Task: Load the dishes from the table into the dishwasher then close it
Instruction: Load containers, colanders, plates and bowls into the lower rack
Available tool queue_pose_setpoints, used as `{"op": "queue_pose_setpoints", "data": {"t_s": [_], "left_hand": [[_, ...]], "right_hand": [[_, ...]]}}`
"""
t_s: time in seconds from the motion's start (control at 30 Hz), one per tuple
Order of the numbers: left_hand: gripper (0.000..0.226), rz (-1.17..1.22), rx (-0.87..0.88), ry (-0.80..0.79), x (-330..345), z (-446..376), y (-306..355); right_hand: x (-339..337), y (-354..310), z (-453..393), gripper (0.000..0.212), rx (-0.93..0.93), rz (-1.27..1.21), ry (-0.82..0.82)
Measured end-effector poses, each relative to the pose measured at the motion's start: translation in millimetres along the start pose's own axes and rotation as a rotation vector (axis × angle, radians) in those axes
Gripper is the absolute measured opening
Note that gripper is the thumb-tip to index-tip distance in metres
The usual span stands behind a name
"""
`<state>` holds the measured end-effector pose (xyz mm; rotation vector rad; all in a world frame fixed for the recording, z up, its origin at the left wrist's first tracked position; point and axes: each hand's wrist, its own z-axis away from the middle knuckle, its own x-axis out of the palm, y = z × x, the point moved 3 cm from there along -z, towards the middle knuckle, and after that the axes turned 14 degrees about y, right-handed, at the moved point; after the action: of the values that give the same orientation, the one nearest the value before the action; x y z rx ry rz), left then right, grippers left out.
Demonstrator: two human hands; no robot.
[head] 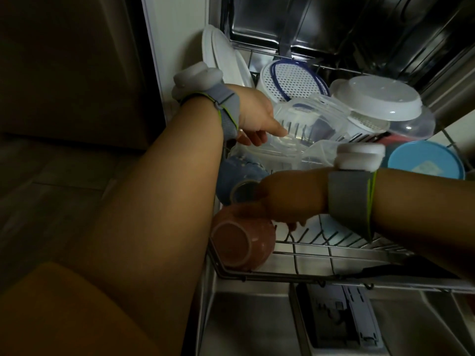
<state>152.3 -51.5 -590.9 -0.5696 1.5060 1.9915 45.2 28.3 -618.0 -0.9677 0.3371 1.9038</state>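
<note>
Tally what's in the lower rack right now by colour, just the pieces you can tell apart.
White plates at the back left: 2
White perforated pieces, a strainer and a lid: 2
Clear plastic containers: at least 2, overlapping, exact count unclear
Blue lid: 1
Blue cup: 1
Pink bowl: 1
Total: at least 9

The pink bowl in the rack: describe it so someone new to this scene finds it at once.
Start at the pulled-out dishwasher rack and go to its near left corner. There the pink bowl lies tipped, its round base facing the camera, just under the right hand. It is the only pink dish; the blue mug behind it is darker, and the containers further back are clear or white.
</note>
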Motion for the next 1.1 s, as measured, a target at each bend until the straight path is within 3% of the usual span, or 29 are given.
{"op": "queue_pose_setpoints", "data": {"t_s": [0.07,0.2,0.3,0.37,0.47,0.67,0.77,0.97,1.1], "left_hand": [[0.043,-0.001,-0.009,-0.003,2,1,-1],[0.037,0.010,-0.037,0.014,2,0,-1],[0.024,0.045,-0.074,0.006,0,1,-2],[0.020,0.028,-0.072,0.027,-2,0,-1],[0.014,0.052,-0.092,0.031,0,1,1],[0.034,0.046,-0.114,0.008,5,-3,0],[0.032,0.014,-0.066,0.035,5,-3,6],[0.027,-0.093,0.056,0.121,3,1,18],[0.025,-0.151,0.179,0.118,15,4,35]], "right_hand": [[-17,9,8,0.053,-0.017,0.072,0.101],[-49,22,21,0.031,-0.175,0.368,0.526],[-51,21,19,0.051,-0.302,0.229,0.690],[-42,19,15,0.071,-0.373,0.222,0.696],[-26,18,3,0.081,-0.394,0.246,0.705],[-23,16,-13,0.074,-0.349,0.281,0.812],[-24,16,-17,0.070,-0.325,0.262,0.802],[-39,27,5,0.062,-0.276,0.179,0.717],[-56,52,44,0.059,-0.162,0.138,0.533]]}}
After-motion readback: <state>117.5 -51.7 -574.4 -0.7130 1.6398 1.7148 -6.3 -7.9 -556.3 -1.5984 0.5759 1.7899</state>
